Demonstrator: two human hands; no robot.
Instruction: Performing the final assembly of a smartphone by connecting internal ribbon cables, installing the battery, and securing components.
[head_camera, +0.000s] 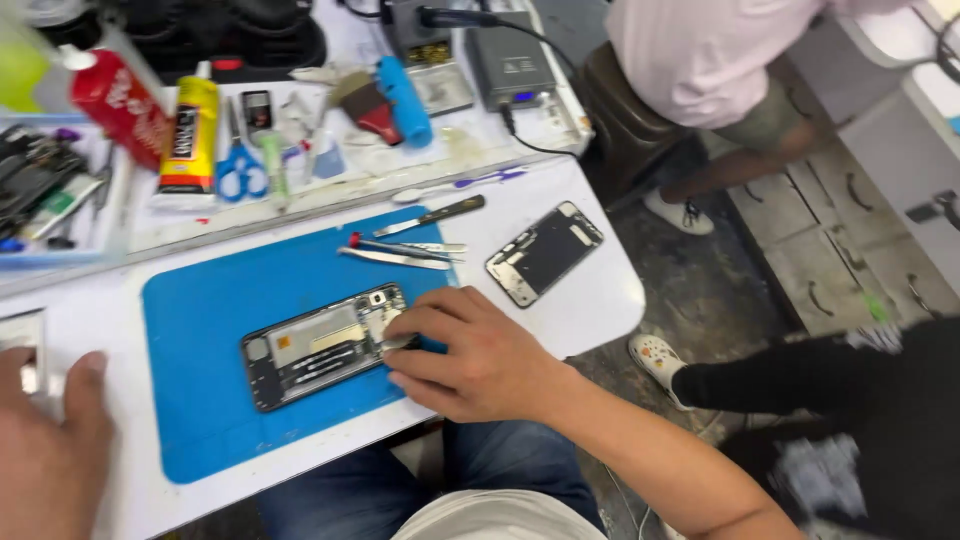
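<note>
The opened phone (325, 345), its back removed and its boards and cables exposed, is found lying flat and slightly tilted on the blue work mat (200, 310), near the middle of the white table (590, 290).

The mat is seen to cover most of the near part of the table. The right hand (480, 355) is laid over the right end of the phone, its fingers drawn together and pressed down on a small part at that end; whether the part is pinched or only held down cannot be told, since the fingertips hide it. The left hand (45, 450) is held at the near left edge, blurred, fingers loosely apart, with nothing gripped.

A second phone panel (545, 252) is set apart to the right, off the mat. Tweezers (395, 258) and a flat prying tool (435, 214) are laid just beyond the phone at the far edge of the mat. Farther off, a yellow glue tube (192, 130), scissors (240, 170) and a red can (120, 105) are noted on the cluttered far shelf.

The step in hand is judged to be work on a component at the phone's right end. A fine, steady grip is called for next, and the phone body would best be steadied by the left hand.
</note>
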